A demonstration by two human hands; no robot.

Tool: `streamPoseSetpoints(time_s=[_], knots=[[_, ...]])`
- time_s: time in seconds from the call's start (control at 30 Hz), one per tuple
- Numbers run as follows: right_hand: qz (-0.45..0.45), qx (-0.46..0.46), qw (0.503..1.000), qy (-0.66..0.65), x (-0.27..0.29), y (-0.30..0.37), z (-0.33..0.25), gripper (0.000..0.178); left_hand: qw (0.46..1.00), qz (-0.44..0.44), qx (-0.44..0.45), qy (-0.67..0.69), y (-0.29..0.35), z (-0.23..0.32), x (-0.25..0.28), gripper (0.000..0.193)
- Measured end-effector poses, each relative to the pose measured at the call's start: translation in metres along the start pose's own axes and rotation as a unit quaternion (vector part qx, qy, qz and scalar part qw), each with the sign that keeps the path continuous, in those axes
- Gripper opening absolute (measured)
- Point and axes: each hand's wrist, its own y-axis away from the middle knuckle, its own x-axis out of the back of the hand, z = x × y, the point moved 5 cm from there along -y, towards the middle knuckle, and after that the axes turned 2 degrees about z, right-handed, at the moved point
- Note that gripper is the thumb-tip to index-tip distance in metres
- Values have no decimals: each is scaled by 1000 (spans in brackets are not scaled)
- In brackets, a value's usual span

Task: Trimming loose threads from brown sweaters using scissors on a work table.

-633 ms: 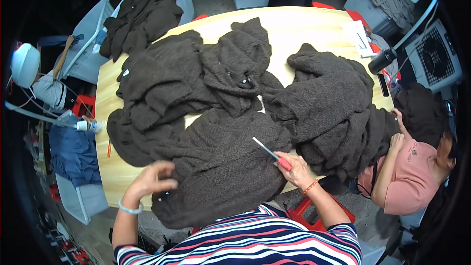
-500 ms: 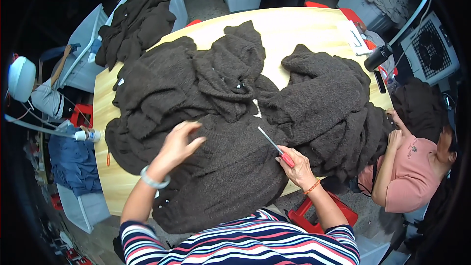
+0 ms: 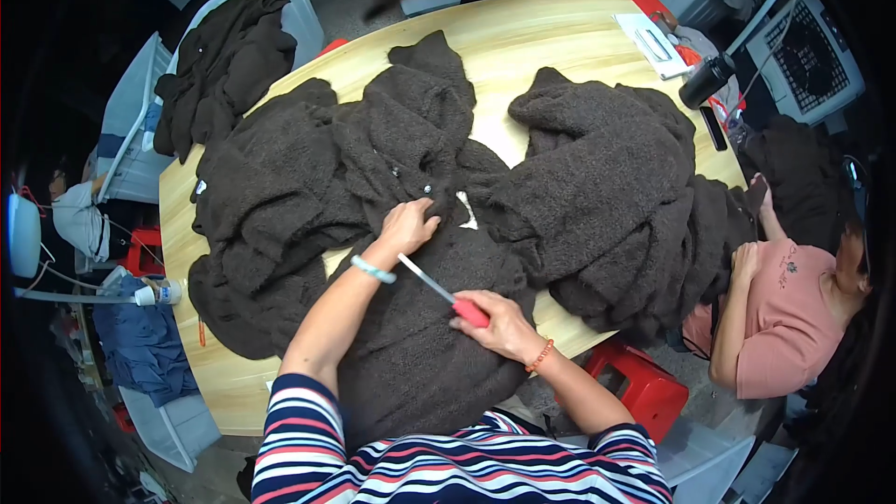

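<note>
A dark brown fleecy garment [image 3: 429, 317] lies across the near side of the table, partly against my striped shirt. My left hand [image 3: 408, 227] is closed on its fabric, just below some small shiny buttons or snaps [image 3: 427, 189]. A white label [image 3: 467, 210] shows on the garment to the right of those fingers. In my right hand [image 3: 504, 327] is a tool with a red handle [image 3: 470, 312] and a slim metal shaft [image 3: 425, 278]. The shaft points up and left, over the garment, with its pale tip near my left wrist.
More brown garments [image 3: 607, 177] are heaped on the wooden table [image 3: 523, 28]. A black bottle [image 3: 707, 81], a phone [image 3: 713, 129] and a white clipboard [image 3: 651, 45] lie at the far right. A person in pink [image 3: 789, 317] sits at the right. Bins [image 3: 289, 9] and a red stool [image 3: 644, 383] surround the table.
My left hand has moved forward and right, down onto the garment. My right hand has swung the red-handled tool leftward. Dark fabric now moves in a blur beyond the far edge.
</note>
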Motion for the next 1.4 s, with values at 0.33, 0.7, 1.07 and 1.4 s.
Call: streamPoseSetpoints(time_s=[0.33,0.7,1.07,1.4], knots=[[21,-1,999,30,39,22,14,45,985,-164,-33,46,203,46,152,27],[-130,83,962,225,59,-11,-64,43,990,99,-32,91,230,71,87,43],[-214,64,941,256,67,26,-83,43,990,95,-104,-28,277,89,67,29],[-267,57,927,259,58,44,-98,40,975,5,58,217,297,78,74,15]])
